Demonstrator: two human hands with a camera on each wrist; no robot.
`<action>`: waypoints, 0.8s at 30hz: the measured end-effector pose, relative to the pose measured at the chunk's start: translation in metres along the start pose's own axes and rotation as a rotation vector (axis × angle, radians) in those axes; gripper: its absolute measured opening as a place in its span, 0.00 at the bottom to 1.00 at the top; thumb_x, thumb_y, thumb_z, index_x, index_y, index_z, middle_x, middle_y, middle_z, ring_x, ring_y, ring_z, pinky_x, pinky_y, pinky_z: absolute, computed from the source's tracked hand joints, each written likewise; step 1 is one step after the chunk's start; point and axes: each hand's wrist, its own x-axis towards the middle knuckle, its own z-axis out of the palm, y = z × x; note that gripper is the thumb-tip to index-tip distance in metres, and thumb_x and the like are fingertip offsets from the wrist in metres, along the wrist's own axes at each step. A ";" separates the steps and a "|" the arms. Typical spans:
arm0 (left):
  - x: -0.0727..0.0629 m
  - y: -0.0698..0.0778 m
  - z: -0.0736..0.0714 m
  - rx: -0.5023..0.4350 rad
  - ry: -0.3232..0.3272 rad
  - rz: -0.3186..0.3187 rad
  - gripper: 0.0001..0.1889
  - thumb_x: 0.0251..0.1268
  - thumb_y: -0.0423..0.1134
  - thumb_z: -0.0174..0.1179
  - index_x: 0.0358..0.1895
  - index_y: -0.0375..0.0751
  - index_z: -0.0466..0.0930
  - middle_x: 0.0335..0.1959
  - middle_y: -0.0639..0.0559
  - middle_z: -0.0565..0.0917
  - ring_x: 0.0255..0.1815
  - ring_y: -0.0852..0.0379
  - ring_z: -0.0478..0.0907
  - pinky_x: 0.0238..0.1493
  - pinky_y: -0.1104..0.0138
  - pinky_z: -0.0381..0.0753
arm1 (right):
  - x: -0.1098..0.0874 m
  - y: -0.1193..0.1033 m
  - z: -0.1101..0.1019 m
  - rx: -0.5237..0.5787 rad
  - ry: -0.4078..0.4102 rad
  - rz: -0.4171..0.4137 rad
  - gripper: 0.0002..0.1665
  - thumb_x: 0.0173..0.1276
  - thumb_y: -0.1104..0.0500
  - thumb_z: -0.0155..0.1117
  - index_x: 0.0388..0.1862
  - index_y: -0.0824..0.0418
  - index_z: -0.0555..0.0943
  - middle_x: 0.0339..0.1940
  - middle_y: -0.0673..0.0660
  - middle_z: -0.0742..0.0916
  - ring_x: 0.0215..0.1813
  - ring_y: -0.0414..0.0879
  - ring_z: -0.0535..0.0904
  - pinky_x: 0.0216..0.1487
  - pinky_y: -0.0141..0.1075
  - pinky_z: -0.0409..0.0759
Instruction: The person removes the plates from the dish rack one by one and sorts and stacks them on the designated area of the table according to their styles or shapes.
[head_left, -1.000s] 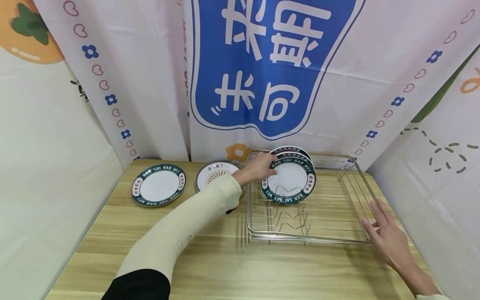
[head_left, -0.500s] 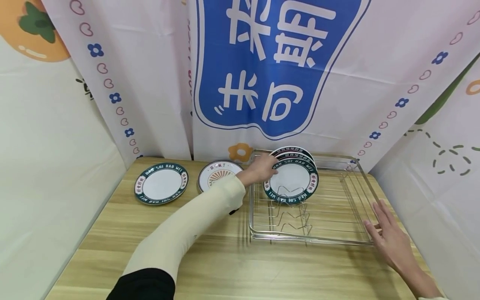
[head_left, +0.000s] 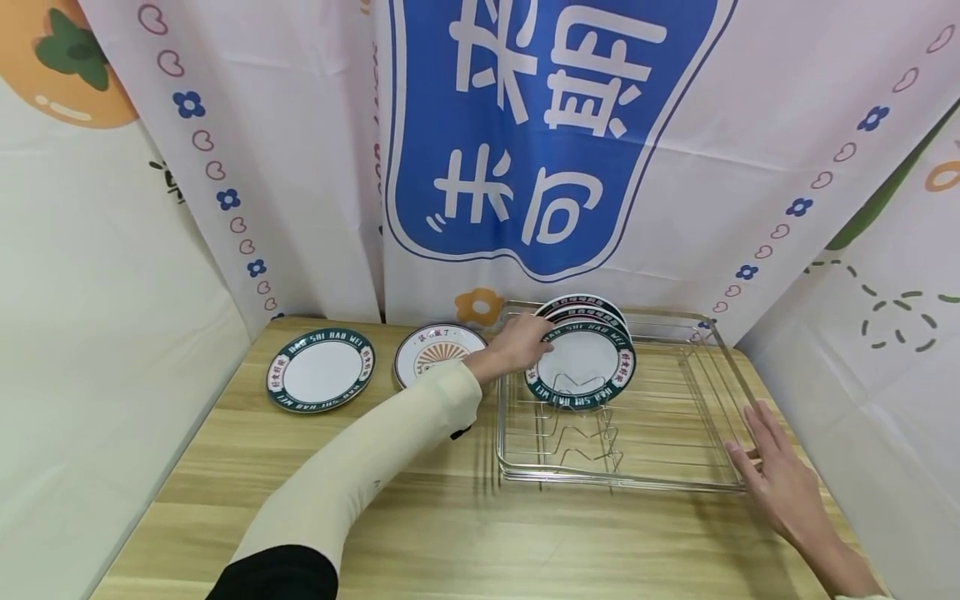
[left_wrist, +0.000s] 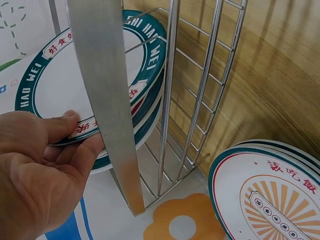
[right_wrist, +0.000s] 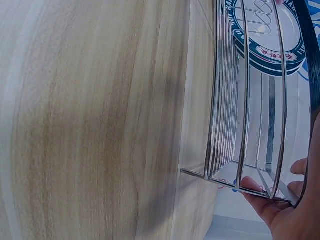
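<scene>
Left hand (head_left: 520, 343): grasping, thumb on the face and fingers behind the rim of the front plate (head_left: 579, 358), a green-rimmed one. That plate: just right of this hand, leaning back in the wire rack (head_left: 615, 477), a divider wire across its lower face. Beyond it, close behind: rear plates (head_left: 581, 301), at least two, similarly leaned. Right hand (head_left: 783, 485), well to the right: gripping the rack's far side rim. Good handling, in judgement: hold the pinch until the lower edge sits firmly between wires, lean it parallel to its neighbours without knocking rims, slip the fingers out sideways, and let the right hand steady the frame. Left of the left hand, near: sunburst plates (head_left: 432, 357), stacked on the bench (head_left: 480, 542). Farther left: a loose green-rimmed plate (head_left: 318, 372), flat.
</scene>
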 end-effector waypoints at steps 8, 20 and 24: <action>-0.005 0.000 -0.003 -0.016 0.044 0.022 0.16 0.82 0.39 0.59 0.65 0.40 0.83 0.50 0.47 0.90 0.53 0.50 0.85 0.54 0.58 0.81 | -0.002 0.002 0.001 -0.004 0.006 0.000 0.38 0.82 0.52 0.58 0.83 0.68 0.62 0.84 0.71 0.62 0.42 0.63 0.88 0.31 0.43 0.81; -0.021 -0.013 -0.023 -0.160 0.132 0.033 0.09 0.81 0.37 0.60 0.39 0.40 0.84 0.22 0.52 0.75 0.21 0.58 0.72 0.29 0.68 0.73 | -0.001 0.003 0.002 -0.002 0.016 -0.007 0.38 0.82 0.52 0.59 0.83 0.68 0.62 0.84 0.71 0.62 0.41 0.63 0.88 0.31 0.42 0.80; -0.026 -0.020 -0.031 -0.197 0.160 0.013 0.08 0.81 0.37 0.61 0.40 0.40 0.85 0.21 0.54 0.72 0.21 0.58 0.70 0.32 0.67 0.72 | 0.000 0.004 0.002 -0.002 0.014 -0.008 0.39 0.82 0.52 0.58 0.83 0.68 0.62 0.85 0.70 0.62 0.40 0.63 0.88 0.30 0.43 0.80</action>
